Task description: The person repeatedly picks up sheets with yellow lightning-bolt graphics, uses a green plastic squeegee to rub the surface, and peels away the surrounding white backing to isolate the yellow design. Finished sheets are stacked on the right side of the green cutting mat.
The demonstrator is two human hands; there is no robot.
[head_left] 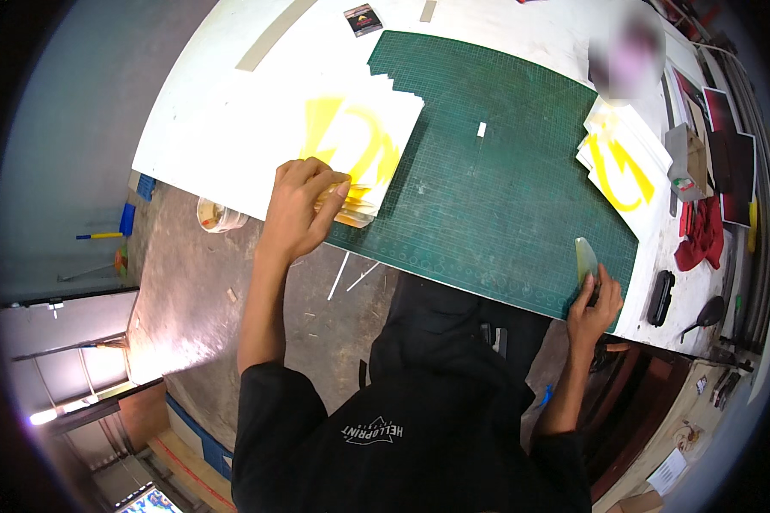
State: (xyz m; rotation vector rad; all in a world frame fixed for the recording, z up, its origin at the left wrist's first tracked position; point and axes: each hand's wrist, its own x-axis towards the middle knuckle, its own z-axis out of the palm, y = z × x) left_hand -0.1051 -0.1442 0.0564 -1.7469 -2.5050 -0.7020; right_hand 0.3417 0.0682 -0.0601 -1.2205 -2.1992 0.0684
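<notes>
A stack of white sheets with yellow print (381,128) lies with its right part over the edge of the green cutting mat (488,197). My left hand (301,203) is at the stack's near left corner, thumb and forefinger pinched together on the edge of a sheet. How many sheets it has hold of cannot be seen. At the mat's near right corner, my right hand (597,306) grips a pale, translucent flat scraper (584,258), which points away from me. A tiny white piece (482,130) lies on the mat.
Another pile of yellow-printed sheets (623,162) lies at the mat's right edge. Beyond it are a grey box (687,162), a red cloth (701,235) and a black tool (660,297). A small dark card (363,20) sits at the far side. A bucket (218,215) stands on the floor.
</notes>
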